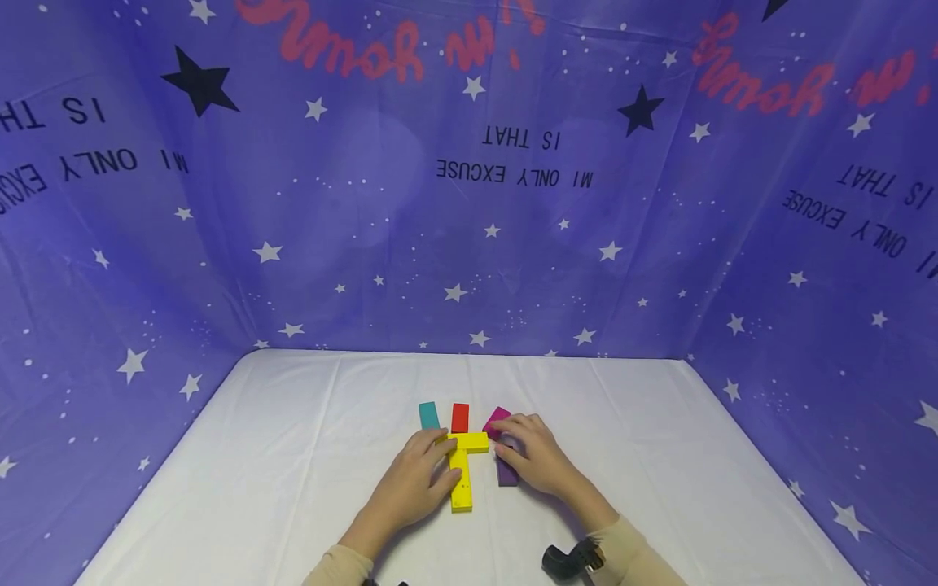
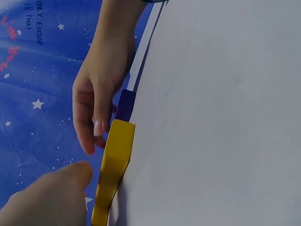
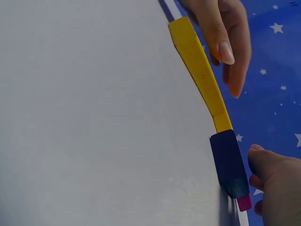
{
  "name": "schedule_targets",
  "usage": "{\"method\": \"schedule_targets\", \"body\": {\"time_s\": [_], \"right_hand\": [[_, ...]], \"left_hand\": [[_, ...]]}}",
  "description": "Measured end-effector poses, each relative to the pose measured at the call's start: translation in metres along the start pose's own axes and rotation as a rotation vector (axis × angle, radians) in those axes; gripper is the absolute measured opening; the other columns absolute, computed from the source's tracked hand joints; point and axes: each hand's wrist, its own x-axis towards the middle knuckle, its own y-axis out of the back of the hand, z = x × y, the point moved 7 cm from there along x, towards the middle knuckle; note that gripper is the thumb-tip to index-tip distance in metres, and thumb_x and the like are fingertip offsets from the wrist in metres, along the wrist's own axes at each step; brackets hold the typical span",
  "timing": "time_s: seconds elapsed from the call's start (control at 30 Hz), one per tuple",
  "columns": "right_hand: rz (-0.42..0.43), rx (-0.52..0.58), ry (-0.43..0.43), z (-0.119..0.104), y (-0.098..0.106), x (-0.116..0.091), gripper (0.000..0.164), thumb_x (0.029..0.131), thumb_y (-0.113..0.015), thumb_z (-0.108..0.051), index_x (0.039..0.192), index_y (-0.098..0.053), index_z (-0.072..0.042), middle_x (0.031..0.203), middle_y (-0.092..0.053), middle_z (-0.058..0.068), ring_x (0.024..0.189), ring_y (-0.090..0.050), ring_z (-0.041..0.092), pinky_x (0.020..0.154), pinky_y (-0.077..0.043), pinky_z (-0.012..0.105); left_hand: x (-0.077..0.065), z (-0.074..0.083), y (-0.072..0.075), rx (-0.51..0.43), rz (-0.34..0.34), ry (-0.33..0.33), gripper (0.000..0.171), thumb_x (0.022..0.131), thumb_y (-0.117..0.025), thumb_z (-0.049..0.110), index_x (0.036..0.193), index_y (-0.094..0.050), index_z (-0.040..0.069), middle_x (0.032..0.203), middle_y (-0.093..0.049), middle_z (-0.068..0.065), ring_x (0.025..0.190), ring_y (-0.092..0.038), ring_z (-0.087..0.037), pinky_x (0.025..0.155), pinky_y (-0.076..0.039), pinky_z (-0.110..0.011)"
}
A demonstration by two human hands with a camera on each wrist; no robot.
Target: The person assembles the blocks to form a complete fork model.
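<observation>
Fingers of the left hand [image 1: 412, 482] are loosely bent and grasp nothing; those of the right hand [image 1: 538, 457] are likewise relaxed, beside a purple block [image 1: 507, 477] and a magenta block [image 1: 499, 413]. On the surface [image 1: 308, 480], between the hands, a yellow crossbar [image 1: 475, 443] and a yellow stem [image 1: 460, 495] meet as a T. From the head, the left thumb seems to touch the stem, yet the right wrist view shows it clear of the yellow. That view also reveals space between right thumb and purple block. Only the head view plainly shows the teal block [image 1: 428, 415] and red block [image 1: 460, 417] beyond the crossbar. All are smooth, oblong pieces; white, faintly creased cloth lies below, star-printed fabric [image 1: 410, 220] behind.
</observation>
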Motion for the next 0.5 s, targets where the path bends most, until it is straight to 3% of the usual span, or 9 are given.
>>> {"method": "schedule_targets", "body": {"time_s": [0.17,0.5], "right_hand": [[-0.018,0.012,-0.038,0.004,0.001,-0.008,0.041,0.093,-0.068,-0.036,0.132,-0.063,-0.025,0.125,-0.062,-0.01,0.115,-0.048,0.011,0.104,-0.043,0.046],[-0.031,0.016,-0.033,0.007,0.004,-0.019,0.049,0.089,-0.068,-0.051,0.131,-0.064,-0.026,0.123,-0.061,-0.015,0.111,-0.046,0.006,0.098,-0.045,0.042]], "left_hand": [[0.001,-0.003,-0.002,-0.042,-0.031,0.006,0.05,0.095,-0.062,0.04,0.136,-0.06,0.012,0.146,-0.054,-0.007,0.14,-0.045,-0.029,0.117,-0.037,-0.049],[0.0,-0.005,-0.007,-0.006,-0.077,-0.001,0.052,0.095,-0.06,0.044,0.137,-0.06,0.014,0.146,-0.054,-0.005,0.139,-0.046,-0.025,0.116,-0.039,-0.047]]}}
